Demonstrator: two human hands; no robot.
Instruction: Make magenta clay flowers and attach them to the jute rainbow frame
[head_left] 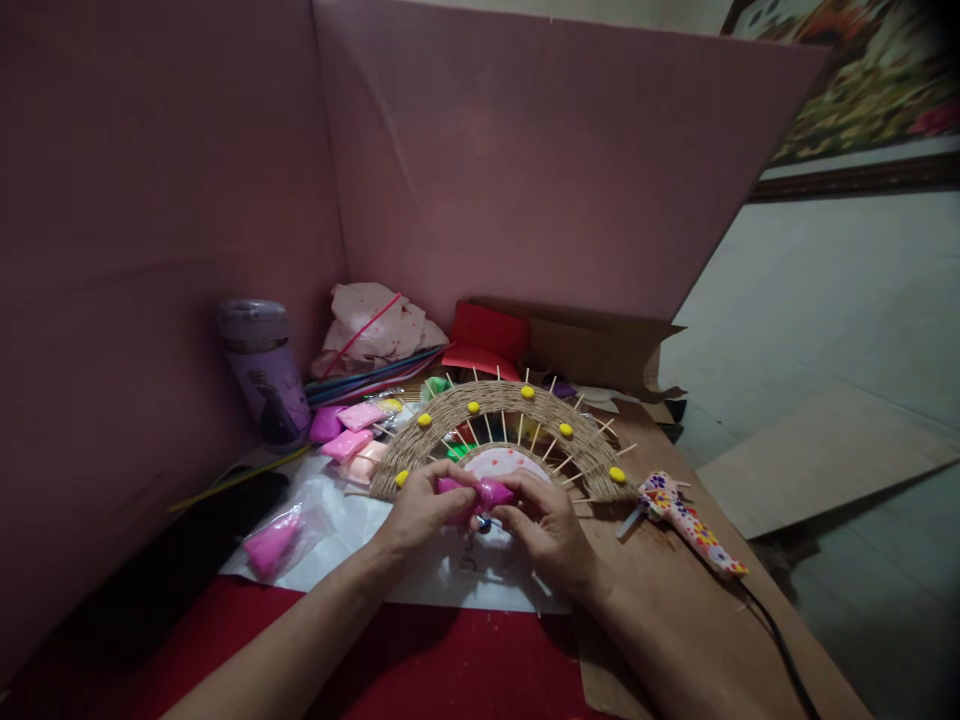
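Between the fingertips of both hands is a magenta packet of soft clay [493, 492], its wrapping shiny. My left hand [424, 505] pinches its left side, and my right hand [551, 525] grips the right side. A small dark blue item [484, 523] shows just below the packet; its kind is unclear. Directly behind the hands stands a half-round of wound twine [491, 397] on thin wooden sticks, dotted with yellow clay pieces [528, 392]. Its pale, red-spotted centre [506, 463] is partly covered by my fingers. White paper [480, 585] with some writing lies under the hands.
At left are a purple tumbler [266, 385], pink clay packets [349, 443] and a bagged magenta lump [274, 545]. A flower-patterned glue gun [694, 525] with a black cord rests on cardboard [652, 600] at right. Pink panels [540, 170] rise behind and to the left.
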